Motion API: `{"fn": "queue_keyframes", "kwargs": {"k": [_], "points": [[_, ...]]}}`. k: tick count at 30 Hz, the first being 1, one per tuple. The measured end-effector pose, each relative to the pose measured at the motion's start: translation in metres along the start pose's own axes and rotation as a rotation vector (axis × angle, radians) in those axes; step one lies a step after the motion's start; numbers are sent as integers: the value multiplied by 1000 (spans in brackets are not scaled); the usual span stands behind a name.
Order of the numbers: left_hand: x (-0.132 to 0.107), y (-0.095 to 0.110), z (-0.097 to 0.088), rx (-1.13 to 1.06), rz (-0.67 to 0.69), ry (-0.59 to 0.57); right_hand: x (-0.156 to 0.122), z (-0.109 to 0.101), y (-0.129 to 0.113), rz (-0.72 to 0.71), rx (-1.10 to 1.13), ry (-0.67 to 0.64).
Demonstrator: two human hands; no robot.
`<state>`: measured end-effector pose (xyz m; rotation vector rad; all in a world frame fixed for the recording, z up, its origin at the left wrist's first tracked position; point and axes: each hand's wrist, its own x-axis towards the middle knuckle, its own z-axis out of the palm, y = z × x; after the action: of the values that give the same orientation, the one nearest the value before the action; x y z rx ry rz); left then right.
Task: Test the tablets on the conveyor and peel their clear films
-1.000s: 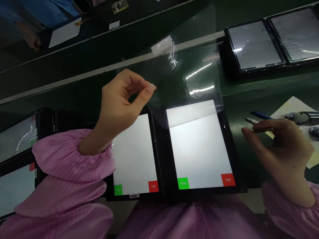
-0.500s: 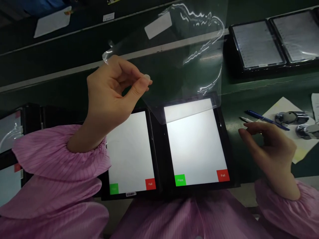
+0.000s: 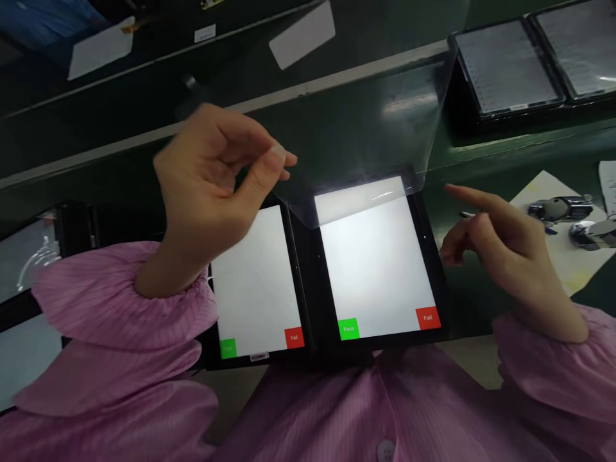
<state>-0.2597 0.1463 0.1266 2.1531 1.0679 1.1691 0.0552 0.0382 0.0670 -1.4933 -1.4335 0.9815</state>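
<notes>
where the head view looks down between two pink sleeves (image 3: 129,282), the lit tablet (image 3: 373,276) lies face up, a green pass button (image 3: 348,329) and a red fail button (image 3: 428,317) along its near end. beyond the lit tablet and to its right, a black holder (image 3: 464,122) bears two tablets (image 3: 510,67) side by side, screens up; whether it has walls is too dark to tell. just left of the lit tablet lies its dimmer neighbour (image 3: 257,276), with black between them, tray or casing, i cannot say which.

the clear film (image 3: 360,138) slants up and away over the far end of the lit tablet, its lower edge crossing that screen; whether the two touch is unclear. above and left of the lit tablet, the left hand (image 3: 216,173) has thumb and fingertips drawn together on the film's near-left edge. to the right of the lit tablet, and apart from the film, the right hand (image 3: 505,253) is half unfurled, forefinger straight, the others loosely curled, with no object visible in its grasp. farther right of the lit tablet, two shiny metal objects (image 3: 561,208) sit on pale paper (image 3: 575,276).
</notes>
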Motion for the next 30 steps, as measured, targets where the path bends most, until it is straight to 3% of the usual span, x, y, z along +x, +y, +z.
{"fn": "queue_keyframes", "kwargs": {"k": [2,4,7,10,12,15,17,19,21,23,26,30], "points": [[-15,1,-6,-27,32,-98,13,-1,-4,90,91,-188],[-34,1,-12,-61,95,-272,27,-2,-7,161,104,-305],[-66,6,-12,-127,238,-523,48,1,-12,195,18,-380],[-96,18,-1,-105,365,-653,57,9,-21,138,-158,-429],[-109,21,6,-29,441,-669,51,21,-28,-72,-337,-378],[-109,9,1,66,461,-610,22,43,-36,-672,-638,-185],[-95,-11,-14,191,345,-488,-6,54,-38,-1021,-751,-137],[-75,-33,-30,381,130,-342,-34,58,-38,-1196,-781,-163],[-56,-52,-41,522,-114,-299,-58,53,-35,-1263,-779,-184],[-43,-65,-43,532,-275,-363,-76,42,-31,-1311,-805,-229],[-35,-71,-36,445,-323,-428,-98,25,-22,-1310,-869,-281],[-35,-71,-25,400,-287,-364,-121,17,-11,-1177,-849,-257]]}}
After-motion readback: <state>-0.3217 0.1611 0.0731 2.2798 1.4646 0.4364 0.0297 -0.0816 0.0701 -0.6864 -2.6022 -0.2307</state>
